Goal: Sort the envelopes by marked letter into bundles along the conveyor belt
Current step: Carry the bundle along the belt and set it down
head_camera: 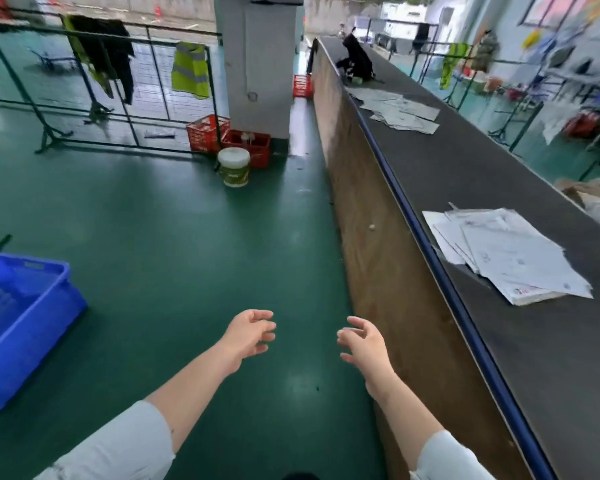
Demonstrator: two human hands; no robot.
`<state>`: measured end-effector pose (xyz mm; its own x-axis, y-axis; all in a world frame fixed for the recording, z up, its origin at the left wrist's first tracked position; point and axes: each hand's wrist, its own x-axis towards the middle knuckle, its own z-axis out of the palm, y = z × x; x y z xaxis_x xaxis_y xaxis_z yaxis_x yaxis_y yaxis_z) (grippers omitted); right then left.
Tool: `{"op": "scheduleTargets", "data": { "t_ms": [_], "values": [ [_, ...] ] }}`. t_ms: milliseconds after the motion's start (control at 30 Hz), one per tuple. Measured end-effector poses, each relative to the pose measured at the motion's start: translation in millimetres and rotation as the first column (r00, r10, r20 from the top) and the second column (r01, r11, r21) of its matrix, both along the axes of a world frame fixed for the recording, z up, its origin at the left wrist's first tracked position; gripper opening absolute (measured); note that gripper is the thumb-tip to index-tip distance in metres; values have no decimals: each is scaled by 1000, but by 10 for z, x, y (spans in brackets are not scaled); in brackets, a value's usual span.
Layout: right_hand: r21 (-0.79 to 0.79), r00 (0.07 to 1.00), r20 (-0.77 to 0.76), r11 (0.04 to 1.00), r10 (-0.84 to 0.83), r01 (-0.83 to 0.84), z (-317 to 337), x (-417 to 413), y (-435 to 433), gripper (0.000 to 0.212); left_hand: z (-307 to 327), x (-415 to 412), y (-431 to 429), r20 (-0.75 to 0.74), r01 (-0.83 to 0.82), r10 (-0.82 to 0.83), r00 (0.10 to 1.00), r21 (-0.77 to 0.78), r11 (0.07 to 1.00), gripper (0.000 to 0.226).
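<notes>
The near bundle of envelopes lies on the conveyor belt, and the far bundle sits well apart up the line. The left hand and right hand hover empty over the floor, fingers loosely curled. The next envelope's letter should probably be read before it is placed.

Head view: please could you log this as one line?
left hand empty; right hand empty; nearest white paper envelope bundle on dark conveyor belt
</notes>
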<state>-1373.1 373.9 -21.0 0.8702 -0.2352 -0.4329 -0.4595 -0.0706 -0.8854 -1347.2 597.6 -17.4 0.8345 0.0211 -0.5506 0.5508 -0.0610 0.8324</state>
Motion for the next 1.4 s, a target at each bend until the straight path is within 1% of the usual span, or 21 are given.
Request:
{"op": "scheduleTargets", "data": {
  "t_ms": [133,200,333,367,400,500,633,733,833,933,1033,1233,1400],
  "values": [
    [-18,1000,-15,1000,-26,25,-60,1015,-127,38,-71,1031,-104,-27,32,-32,999,-22,999,22],
    [-36,1000,-12,999,-12,11,-123,1746,-196,41,-110,1700,-137,-18,19,-20,1000,-24,1000,22],
    [-37,999,50,999,22,-20,-69,3301,-279,40,-33,3069,-196,28,-59,60,998,-21,998,22],
    [-37,998,64,999,22,-20,-21,3499,-283,40,19,3227,-206,35,-68,69,997,-18,998,22],
    [-35,997,73,999,31,-28,10,3880,-273,39,62,3558,-212,48,-83,84,995,-17,996,22],
    [-38,995,64,997,71,-69,47,4785,-207,38,160,4347,-154,52,-121,121,991,-3,993,23],
    [-66,985,56,985,165,-161,-10,5915,-110,38,58,5444,-37,34,-195,195,980,-1,981,24],
    [-79,985,37,983,167,-164,-112,6849,-116,39,-66,6397,-60,14,-199,199,980,-21,980,24],
    [-84,992,22,989,121,-119,-193,7782,-175,42,-134,7420,-131,-4,-143,143,990,-43,989,24],
    [-97,997,31,993,69,-66,-139,8631,-292,43,-99,8457,-271,6,-65,65,998,-27,998,24],
    [-118,999,34,993,4,0,-65,9304,-480,43,-41,9329,-511,-5,29,-29,1000,-3,1000,23],
    [-112,990,38,983,-139,142,-60,10534,-1012,39,-40,10799,-1165,1,206,-206,979,-20,978,22],
    [-102,983,26,978,-180,181,-155,11796,-1558,42,-69,12081,-1675,4,207,-207,978,-25,978,22]
  ]
}}
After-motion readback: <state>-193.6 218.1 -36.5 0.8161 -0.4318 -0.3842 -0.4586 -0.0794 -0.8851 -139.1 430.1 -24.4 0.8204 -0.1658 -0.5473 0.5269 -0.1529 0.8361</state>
